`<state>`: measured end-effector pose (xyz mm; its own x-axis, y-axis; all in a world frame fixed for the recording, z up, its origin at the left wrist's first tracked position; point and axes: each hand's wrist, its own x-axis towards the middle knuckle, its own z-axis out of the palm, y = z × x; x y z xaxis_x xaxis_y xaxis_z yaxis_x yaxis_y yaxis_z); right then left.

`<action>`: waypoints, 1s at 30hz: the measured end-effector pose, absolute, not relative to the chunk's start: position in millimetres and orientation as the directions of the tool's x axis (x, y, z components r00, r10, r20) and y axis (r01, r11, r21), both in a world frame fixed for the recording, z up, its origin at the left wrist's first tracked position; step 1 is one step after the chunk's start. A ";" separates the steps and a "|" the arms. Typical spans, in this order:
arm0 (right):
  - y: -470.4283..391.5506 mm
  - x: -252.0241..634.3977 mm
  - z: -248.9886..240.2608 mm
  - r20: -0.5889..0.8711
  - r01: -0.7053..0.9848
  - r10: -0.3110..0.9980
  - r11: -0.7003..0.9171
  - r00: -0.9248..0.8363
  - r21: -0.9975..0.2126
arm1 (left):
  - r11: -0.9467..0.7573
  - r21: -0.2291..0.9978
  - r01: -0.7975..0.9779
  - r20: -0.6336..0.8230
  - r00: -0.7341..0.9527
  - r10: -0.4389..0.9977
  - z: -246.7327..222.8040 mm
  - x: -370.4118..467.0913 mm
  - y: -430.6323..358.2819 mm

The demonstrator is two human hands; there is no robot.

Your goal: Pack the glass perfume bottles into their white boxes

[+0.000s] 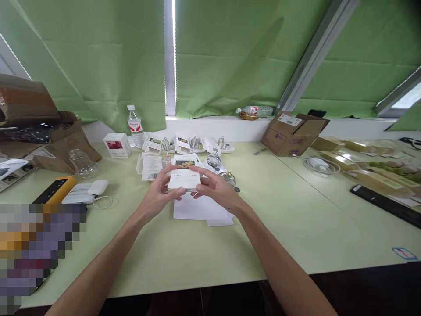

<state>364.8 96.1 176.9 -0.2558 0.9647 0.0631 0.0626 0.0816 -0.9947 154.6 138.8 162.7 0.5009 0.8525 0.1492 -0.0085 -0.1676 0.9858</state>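
Note:
A small white box (184, 179) with a dark picture of yellow flowers is held up above the table. My left hand (161, 191) grips its left side, thumb at the near edge. On the right side, my right hand (215, 188) holds the same box with thumb and fingers. White paper sheets (194, 210) lie beneath. Beyond and to the right stand round glass bottles (227, 177) with metallic tops. Left of the box is a white carton (151, 167) showing a barcode.
Opened small boxes (182, 144) with glass bottles line the back. A water bottle (135, 126) and pink-labelled box (117, 145) stand back left. A cardboard box (292, 133), coiled white cable (320, 166) and black bar (386, 205) lie right; a yellow-black power strip (54, 193) is left.

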 end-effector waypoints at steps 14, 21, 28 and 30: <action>96.7 361.2 174.9 0.077 0.074 0.977 0.093 -0.197 -0.993 | -0.166 0.984 -0.067 0.177 0.500 0.848 160.6 154.6 140.2; 98.2 363.8 172.3 0.096 0.008 0.963 0.102 -0.253 -0.995 | -0.122 0.982 -0.144 0.179 0.509 0.842 161.6 153.0 140.8; 98.2 362.8 170.6 0.105 0.011 0.965 0.111 -0.240 -0.994 | -0.141 0.985 -0.103 0.174 0.491 0.853 162.8 156.8 138.7; 98.5 362.8 170.7 0.105 0.017 0.966 0.112 -0.235 -0.994 | -0.144 0.985 -0.093 0.171 0.496 0.852 162.9 156.5 138.8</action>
<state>362.8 98.5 170.7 -0.2352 0.9663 0.1049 0.0169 0.1120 -0.9936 156.5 138.8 162.9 0.4955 0.8515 0.1714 -0.0932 -0.1441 0.9852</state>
